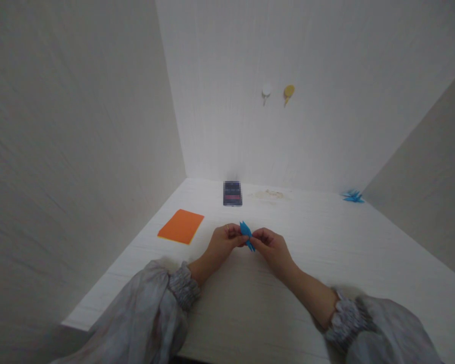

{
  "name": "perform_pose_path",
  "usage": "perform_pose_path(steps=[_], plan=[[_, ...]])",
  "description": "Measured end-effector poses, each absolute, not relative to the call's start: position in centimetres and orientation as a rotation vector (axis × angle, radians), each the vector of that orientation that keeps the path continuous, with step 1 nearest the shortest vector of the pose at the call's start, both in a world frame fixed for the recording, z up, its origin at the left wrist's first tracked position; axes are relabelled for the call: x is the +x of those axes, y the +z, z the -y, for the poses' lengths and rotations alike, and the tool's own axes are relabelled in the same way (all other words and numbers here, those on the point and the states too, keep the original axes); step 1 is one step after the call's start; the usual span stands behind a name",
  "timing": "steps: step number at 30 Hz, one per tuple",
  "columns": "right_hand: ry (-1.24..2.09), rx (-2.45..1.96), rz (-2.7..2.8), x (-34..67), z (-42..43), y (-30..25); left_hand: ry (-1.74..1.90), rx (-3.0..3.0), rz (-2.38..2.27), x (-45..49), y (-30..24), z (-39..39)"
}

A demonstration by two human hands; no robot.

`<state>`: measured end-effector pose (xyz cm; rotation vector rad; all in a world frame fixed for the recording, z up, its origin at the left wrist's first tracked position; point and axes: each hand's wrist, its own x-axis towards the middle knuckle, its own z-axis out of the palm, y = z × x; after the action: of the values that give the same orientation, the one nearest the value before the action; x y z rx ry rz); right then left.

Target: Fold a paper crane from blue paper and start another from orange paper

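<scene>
A small piece of folded blue paper [244, 228], narrow and pointed at its ends, is held between both hands above the white table. My left hand [227, 241] pinches it from the left, thumb on the near side. From the right, my right hand [271, 247] grips its edge between thumb and fingers. The fingertips cover the middle of the paper, so its inner folds are hidden. A stack of orange square paper [181, 226] lies to the left of my left hand.
A phone-like dark device [232, 193] lies near the back wall. Several blue folded paper pieces [353, 196] rest in the far right corner. A white hook [266, 91] and a yellow hook [288, 91] are on the back wall. Walls enclose the table [318, 242] at left and right.
</scene>
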<state>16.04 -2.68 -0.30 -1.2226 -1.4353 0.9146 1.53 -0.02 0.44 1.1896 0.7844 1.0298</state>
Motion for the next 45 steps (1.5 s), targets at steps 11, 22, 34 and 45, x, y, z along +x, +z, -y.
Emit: perform_pose_path(steps=[11, 22, 34, 45], plan=[[0.788, -1.260, 1.495, 15.7, 3.3, 0.6, 1.042, 1.148, -0.762, 1.6, 0.8, 0.2], [0.773, -1.263, 1.525, 16.0, 3.1, -0.4, 1.054, 1.139, -0.689, 1.5, 0.6, 0.3], [0.990, -1.146, 1.397, 15.9, 3.1, 0.2, 1.074, 1.116, -0.686, 1.6, 0.7, 0.3], [1.010, -1.174, 1.340, 15.7, 2.9, 0.6, 1.080, 1.121, -0.736, 1.7, 0.7, 0.3]])
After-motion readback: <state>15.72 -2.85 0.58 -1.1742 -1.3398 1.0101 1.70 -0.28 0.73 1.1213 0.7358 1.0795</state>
